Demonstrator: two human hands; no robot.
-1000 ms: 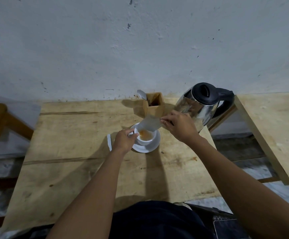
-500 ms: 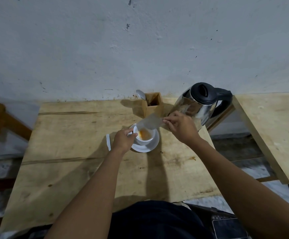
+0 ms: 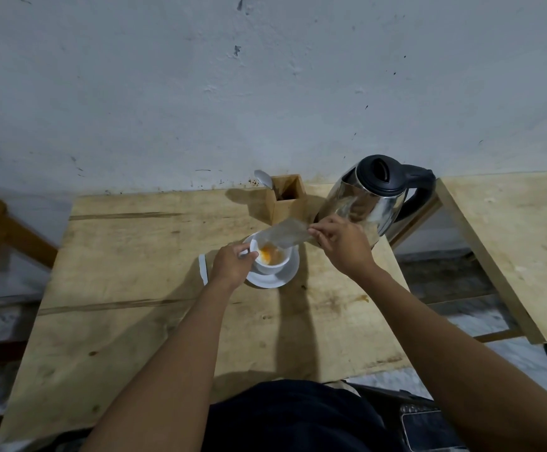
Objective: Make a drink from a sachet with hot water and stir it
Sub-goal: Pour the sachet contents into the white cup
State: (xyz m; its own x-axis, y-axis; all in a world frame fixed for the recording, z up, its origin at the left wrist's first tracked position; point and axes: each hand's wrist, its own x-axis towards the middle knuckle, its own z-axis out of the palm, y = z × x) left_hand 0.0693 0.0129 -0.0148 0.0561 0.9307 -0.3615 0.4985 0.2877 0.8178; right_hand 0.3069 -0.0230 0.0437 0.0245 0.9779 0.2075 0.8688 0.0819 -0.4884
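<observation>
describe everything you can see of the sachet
The sachet is a flat, greyish packet, blurred in this view. It is tilted, its lower open end over the white cup, where orange powder lies. The right hand pinches its upper end; nothing else visibly touches it. No print can be read.

Your two forearms run bare from the lower edge of the frame up to the centre, no sleeves, watch or bands showing. Both hands, left hand point(image 3: 231, 263) and right hand point(image 3: 342, 244), are ungloved, without rings. At bottom centre, a dark, plain garment point(image 3: 293, 419) covers your torso.
</observation>
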